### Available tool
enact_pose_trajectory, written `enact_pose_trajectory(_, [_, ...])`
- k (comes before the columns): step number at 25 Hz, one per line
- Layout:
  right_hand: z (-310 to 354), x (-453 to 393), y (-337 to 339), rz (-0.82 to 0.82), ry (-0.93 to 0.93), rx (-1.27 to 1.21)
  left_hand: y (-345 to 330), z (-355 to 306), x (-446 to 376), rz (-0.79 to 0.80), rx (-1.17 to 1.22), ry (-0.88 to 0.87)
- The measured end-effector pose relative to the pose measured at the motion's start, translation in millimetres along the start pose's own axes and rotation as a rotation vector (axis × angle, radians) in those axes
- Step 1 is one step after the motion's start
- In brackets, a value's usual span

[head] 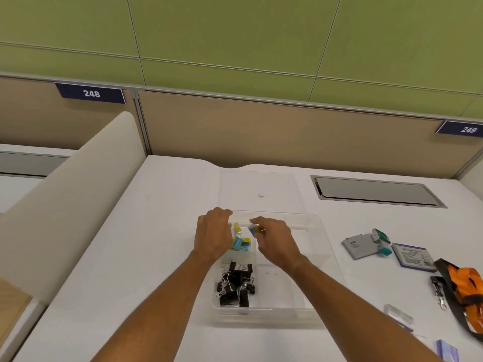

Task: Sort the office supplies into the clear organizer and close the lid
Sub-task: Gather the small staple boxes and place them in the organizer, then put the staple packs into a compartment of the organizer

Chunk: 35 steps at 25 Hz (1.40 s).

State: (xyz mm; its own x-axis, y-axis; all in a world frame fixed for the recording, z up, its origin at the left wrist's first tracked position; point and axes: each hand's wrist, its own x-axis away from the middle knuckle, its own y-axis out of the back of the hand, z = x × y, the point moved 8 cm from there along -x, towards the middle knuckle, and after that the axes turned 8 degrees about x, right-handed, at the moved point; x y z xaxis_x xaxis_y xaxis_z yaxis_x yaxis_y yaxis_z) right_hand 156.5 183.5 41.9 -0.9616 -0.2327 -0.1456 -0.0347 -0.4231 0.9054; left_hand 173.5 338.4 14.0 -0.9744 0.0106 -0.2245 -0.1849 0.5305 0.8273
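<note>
we work on a white desk under a green wall. the organizer sits mid-desk, lid behind it, black clips in its near-left cell. our right hand pinches a small box; our left hand, fingers curled, touches the rim.

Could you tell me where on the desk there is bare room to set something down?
Bare desk lies left of the clear organizer, up to the beige divider. Right of the organizer is crowded: stamp, cards, orange lanyard.
</note>
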Motion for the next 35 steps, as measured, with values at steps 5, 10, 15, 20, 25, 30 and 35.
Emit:
enact_pose_trajectory(5, [10,-10,-19,0.076,-0.046,-0.055,11,18,11,-0.035,-0.039,0.038])
enact_pose_trajectory(10, [9,-3,-17,0.085,-0.010,0.004,13,20,22,0.004,-0.079,0.046])
enact_pose_trajectory(15, [-5,24,-7,0.042,0.027,0.155,6,-3,32,0.113,-0.106,-0.007])
enact_pose_trajectory(20, [-34,53,4,0.035,-0.016,0.344,-4,-37,48,0.137,-0.158,-0.086])
enact_pose_trajectory(25, [-74,87,19,0.025,-0.122,0.369,-31,-73,65,0.170,-0.149,-0.153])
enact_pose_trajectory(30, [-120,123,42,0.012,-0.214,0.360,-60,-122,81,0.195,-0.142,-0.220])
enact_pose_trajectory(35, [-164,154,67,0.014,-0.261,0.356,-85,-174,95,0.218,-0.156,-0.253])
